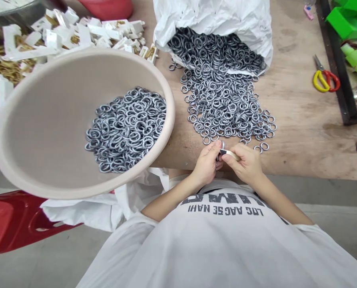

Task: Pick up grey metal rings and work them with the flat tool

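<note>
1. The left hand (206,165) pinches a ring (223,144) near the front edge of the table (292,124), seemingly to steady it; the ring's visible part stands nearly upright.
2. The right hand (248,162) grips a small tool (233,154) (perhaps a knife, too small to tell), long axis roughly sideways, dark tip pointing left, ringward.
3. The bag's (212,14) mouth faces the hands, probably putting loose rings (226,102) within reach.

Left hand (204,166) and right hand (248,165) pinch close together, forearms (169,198) slanting inward.
</note>
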`<state>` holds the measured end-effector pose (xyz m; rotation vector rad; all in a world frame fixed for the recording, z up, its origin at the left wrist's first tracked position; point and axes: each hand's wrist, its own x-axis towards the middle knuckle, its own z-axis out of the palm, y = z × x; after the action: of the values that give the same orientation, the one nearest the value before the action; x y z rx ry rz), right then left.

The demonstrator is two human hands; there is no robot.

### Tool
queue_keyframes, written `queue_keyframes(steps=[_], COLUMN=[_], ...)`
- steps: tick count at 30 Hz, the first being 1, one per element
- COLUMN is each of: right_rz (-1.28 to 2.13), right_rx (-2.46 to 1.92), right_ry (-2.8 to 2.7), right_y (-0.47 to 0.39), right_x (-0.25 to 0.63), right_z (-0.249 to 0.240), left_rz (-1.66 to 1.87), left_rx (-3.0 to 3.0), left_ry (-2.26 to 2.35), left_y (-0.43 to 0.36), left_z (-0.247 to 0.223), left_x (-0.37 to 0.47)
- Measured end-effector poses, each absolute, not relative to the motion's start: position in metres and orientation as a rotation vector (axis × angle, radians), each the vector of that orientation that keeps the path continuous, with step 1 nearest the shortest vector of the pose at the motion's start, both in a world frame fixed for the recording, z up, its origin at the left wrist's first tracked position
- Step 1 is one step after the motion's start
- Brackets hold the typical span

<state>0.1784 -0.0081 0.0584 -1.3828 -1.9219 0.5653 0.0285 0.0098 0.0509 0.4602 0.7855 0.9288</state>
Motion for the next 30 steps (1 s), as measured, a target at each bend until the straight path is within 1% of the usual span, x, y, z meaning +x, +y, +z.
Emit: queue_keyframes(steps=[7, 11, 13, 15, 20, 24, 27, 30], right_rz=[0.708, 0.733, 0.689, 0.613, 0.371, 0.300, 0.483, 0.969], right_rx=[-1.413, -1.522, -1.582, -1.672, -1.912, -1.979, -1.834, -1.572], right_ry=[-1.866, -1.566, -1.411, -1.476, -1.879, -1.887, -1.790, -1.551], right_y=[-0.007, 0.008, 0.016, 0.018, 0.005, 0.002, 0.006, 0.006], right_x=[0.175, 0.192, 0.208, 0.221, 0.225, 0.221, 0.220, 0.212], right_z=[0.055, 0.046, 0.042, 0.039, 0.030, 0.024, 0.030, 0.044], left_rz=[0.854, 0.721, 0.671, 0.720, 0.831, 0.801, 0.817, 0.912], left_rx=[0.506, 0.637, 0.668, 0.623, 0.526, 0.418, 0.489, 0.785], left_ry=[0.738, 0.651, 0.615, 0.637, 0.739, 0.709, 0.759, 0.884], left_y=[0.013, 0.004, 0.001, 0.003, 0.020, 0.025, 0.021, 0.016], left_z=[0.049, 0.049, 0.050, 0.051, 0.052, 0.050, 0.047, 0.042], left_x=[0.022, 0.017, 0.013, 0.008, -0.004, -0.005, 0.003, 0.013])
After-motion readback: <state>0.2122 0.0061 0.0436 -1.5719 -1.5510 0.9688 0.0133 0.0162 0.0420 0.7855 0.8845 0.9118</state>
